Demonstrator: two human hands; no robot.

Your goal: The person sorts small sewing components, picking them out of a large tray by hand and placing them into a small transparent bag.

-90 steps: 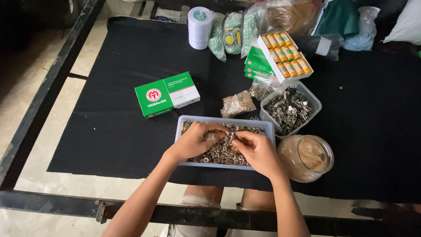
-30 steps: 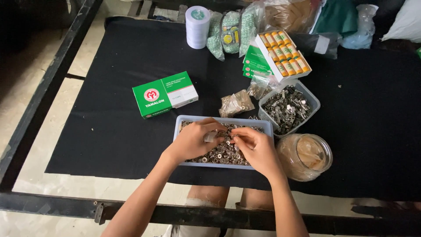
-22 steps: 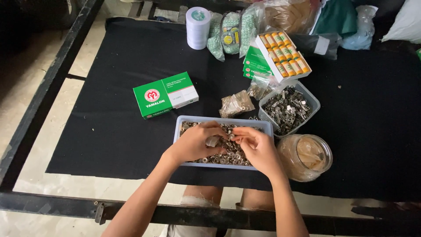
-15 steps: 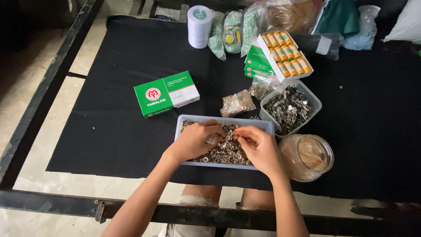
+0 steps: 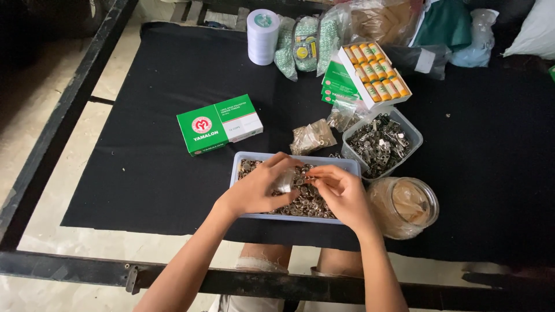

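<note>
Left hand: the left hand (image 5: 260,189) lies over the middle of the shallow clear rectangular plastic tray (image 5: 238,167), fingers (image 5: 287,163) curled shut around a small pale piece I cannot make out.
Right hand: the right hand (image 5: 342,193) sits just at 3 o'clock of the left, over the same tray, fingertips pinched together on a tiny metal part and almost touching the left hand's fingers.
Tray contents: small round metal rings and fasteners (image 5: 306,202) fill the tray, which rests near the front edge of the black cloth-covered surface (image 5: 144,144).
At 2 o'clock of the tray: a clear square plastic tub of silvery metal clips (image 5: 381,143).
At 3 o'clock: a round clear glass jar (image 5: 404,207) lying tilted, just beside the right hand.
At 12 o'clock: a small clear plastic bag of metal bits (image 5: 311,136).
At 10 o'clock: a green and white cardboard box (image 5: 218,124), apart from the tray.
Far edge: a stack of white tape rolls (image 5: 262,37) and an open box of orange-yellow thread spools (image 5: 374,71).
</note>
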